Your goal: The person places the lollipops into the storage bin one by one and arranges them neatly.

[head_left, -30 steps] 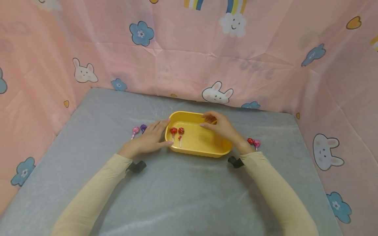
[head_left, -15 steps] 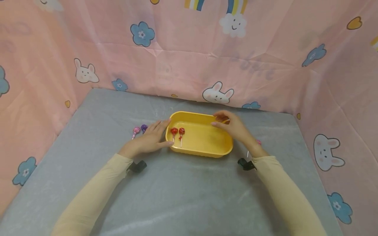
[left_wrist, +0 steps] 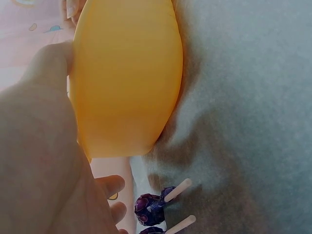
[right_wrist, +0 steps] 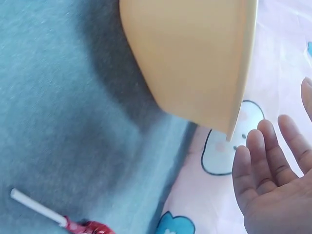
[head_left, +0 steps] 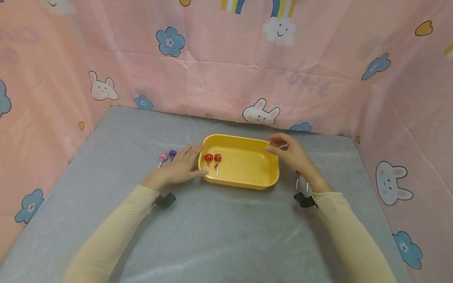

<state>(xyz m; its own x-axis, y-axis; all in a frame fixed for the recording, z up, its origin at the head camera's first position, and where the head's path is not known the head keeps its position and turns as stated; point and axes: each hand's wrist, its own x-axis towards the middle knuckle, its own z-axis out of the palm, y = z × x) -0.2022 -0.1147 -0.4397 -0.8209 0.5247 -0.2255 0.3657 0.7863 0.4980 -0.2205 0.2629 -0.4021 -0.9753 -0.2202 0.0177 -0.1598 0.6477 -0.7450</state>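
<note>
A yellow plastic tray stands on the grey cloth, with two red-wrapped lollipops, a left one and a right one, lying at its left end. My left hand rests at the tray's left end, fingers extended, thumb over the near rim. My right hand hovers by the tray's right end; in the right wrist view its fingers are spread, with nothing held. Beyond my left hand lie a pink lollipop and a purple lollipop. A red lollipop lies below my right hand, partly cut off by the frame.
Grey cloth covers the table. Beside the right wrist, another white lollipop stick shows, its head hidden. A pink curtain with rabbits and flowers closes off the back and sides. Dark wrist mounts hang under both wrists.
My right hand has moved right, from over the tray's interior to its right end, covering the lollipop heads there. The left hand, the tray and its two lollipops stay in place.
</note>
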